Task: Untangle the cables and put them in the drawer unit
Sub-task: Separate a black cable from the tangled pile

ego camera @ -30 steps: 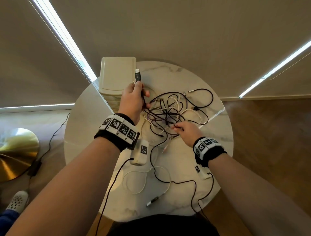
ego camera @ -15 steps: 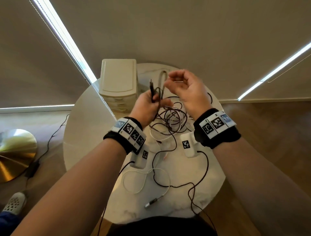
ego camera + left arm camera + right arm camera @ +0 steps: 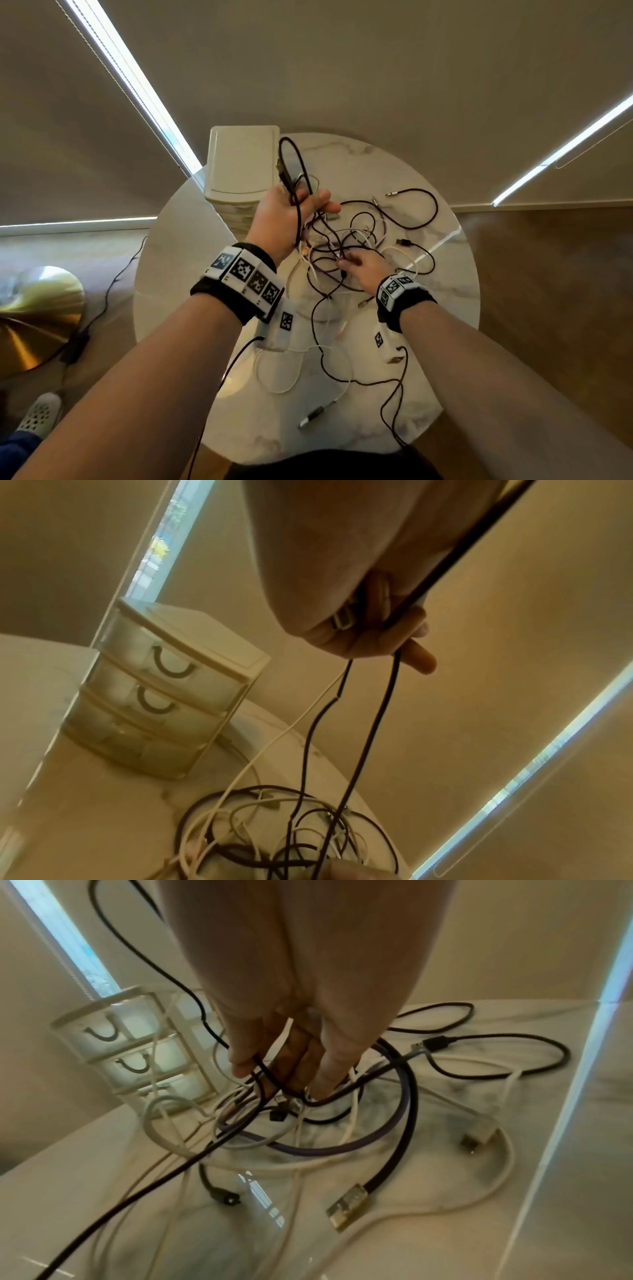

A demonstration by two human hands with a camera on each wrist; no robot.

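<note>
A tangle of black, white and purple cables (image 3: pixel 346 246) (image 3: pixel 308 1137) lies on the round marble table (image 3: pixel 428 325). My left hand (image 3: pixel 294 205) (image 3: pixel 377 631) is raised over the table beside the drawer unit (image 3: pixel 243 161) (image 3: pixel 164 691) (image 3: pixel 137 1053). It grips a black cable (image 3: pixel 291 147) (image 3: pixel 387 710) that loops above the fist, and two strands hang from it into the tangle. My right hand (image 3: pixel 359 267) (image 3: pixel 284 1074) is down in the middle of the tangle, thumb and fingertips pinching a thin black strand. The drawers are closed.
A loose white cable loop (image 3: pixel 277 373) and a silver plug (image 3: pixel 313 416) lie near the table's front edge. A black cable with a plug (image 3: pixel 407 243) trails to the right. A brass lamp base (image 3: pixel 34 315) and a shoe (image 3: pixel 37 414) are on the floor at left.
My right hand came down from its raised spot beside the left hand into the tangle. My left hand now holds a taller loop of black cable.
</note>
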